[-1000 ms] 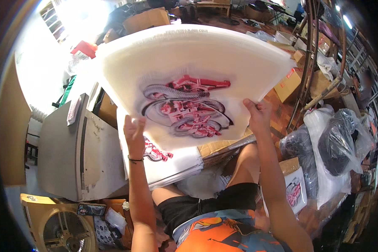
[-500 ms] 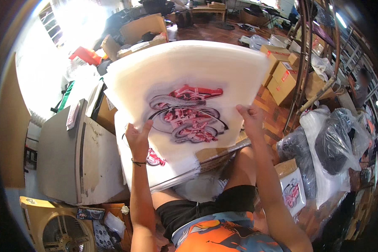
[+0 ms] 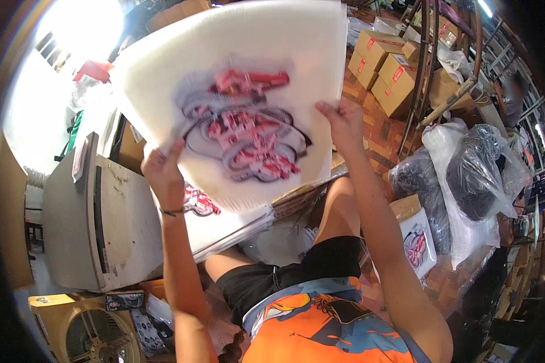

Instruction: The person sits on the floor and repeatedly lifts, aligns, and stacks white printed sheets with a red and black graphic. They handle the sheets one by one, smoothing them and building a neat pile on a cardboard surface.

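Now clamping a printed sheet (image 3: 239,100) by fingers of left hand (image 3: 165,167) and right hand (image 3: 345,125). Holding it over a sheet stack (image 3: 231,226)

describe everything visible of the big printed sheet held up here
The large pale sheet looks thin and paper-like, slightly bowed, with blurred red, black and grey artwork. Tilted above a stack of printed sheets, it is gripped at lower left by the left hand and at its right edge by the right hand.
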{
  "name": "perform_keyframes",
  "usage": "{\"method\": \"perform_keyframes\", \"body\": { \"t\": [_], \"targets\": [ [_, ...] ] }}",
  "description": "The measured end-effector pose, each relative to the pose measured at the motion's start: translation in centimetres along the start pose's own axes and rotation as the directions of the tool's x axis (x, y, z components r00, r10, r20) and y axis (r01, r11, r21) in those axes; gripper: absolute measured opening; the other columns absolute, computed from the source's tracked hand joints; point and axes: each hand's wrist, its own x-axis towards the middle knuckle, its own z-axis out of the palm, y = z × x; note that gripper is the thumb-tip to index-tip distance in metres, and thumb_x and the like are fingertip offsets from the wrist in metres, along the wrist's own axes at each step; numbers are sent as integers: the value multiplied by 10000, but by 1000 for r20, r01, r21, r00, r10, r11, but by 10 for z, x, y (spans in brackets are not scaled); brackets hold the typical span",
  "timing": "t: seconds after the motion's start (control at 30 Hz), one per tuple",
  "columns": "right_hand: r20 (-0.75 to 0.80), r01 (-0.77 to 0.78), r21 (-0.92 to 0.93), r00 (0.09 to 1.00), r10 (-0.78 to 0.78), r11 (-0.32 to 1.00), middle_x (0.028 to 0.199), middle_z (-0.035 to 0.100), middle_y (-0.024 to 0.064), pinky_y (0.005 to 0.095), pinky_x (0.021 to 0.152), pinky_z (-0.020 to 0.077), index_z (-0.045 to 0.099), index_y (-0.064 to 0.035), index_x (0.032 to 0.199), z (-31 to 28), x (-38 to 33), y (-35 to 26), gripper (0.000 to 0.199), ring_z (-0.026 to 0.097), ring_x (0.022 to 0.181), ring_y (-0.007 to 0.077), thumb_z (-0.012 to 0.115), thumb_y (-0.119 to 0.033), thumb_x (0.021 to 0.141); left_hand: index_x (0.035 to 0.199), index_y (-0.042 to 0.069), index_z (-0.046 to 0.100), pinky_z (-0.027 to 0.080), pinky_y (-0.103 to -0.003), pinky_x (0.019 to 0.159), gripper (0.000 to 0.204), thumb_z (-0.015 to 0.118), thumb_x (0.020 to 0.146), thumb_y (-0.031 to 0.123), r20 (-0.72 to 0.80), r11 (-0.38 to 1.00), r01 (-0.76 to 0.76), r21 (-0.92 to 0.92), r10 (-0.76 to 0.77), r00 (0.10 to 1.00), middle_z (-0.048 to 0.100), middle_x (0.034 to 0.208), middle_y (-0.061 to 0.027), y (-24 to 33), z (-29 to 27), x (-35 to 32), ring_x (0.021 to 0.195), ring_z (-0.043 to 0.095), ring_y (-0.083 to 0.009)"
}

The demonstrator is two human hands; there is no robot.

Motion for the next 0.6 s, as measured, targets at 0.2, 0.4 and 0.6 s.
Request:
{"method": "perform_keyframes", "body": {
  "t": [0.2,0.4,0.6],
  "targets": [
    [-6,309,109,951,-310,945,984,726,48,272,824,509,727,11,1018,17,24,-45,155,641,897,106,728,-104,915,902,-53,762,425,-224,648,152,816,843,76,-148,980,-170,107,185,971,705,785,-18,24,-23,40,709,535,-49],
    [356,674,113,659,-663,730,1431,545,166,416,1095,435,718,-82,1095,-25,11,9,203,438,1405,288,699,-172,913,1139,109,688,486,-536,1048,293,766,881,226,449,693,-692,-203,694,563,570,1347,-217,-27,-74,25,1433,399,-284],
    [470,-578,613,815,340,539,1342,592,148,401,1024,473,690,-59,1141,6,-137,110,262,515,1283,260,667,-233,946,1378,53,510,480,-486,1054,393,519,1016,206,214,789,578,-211,-540,814,554,1374,-176,-166,-124,-234,1251,556,-302]
  ]
}}
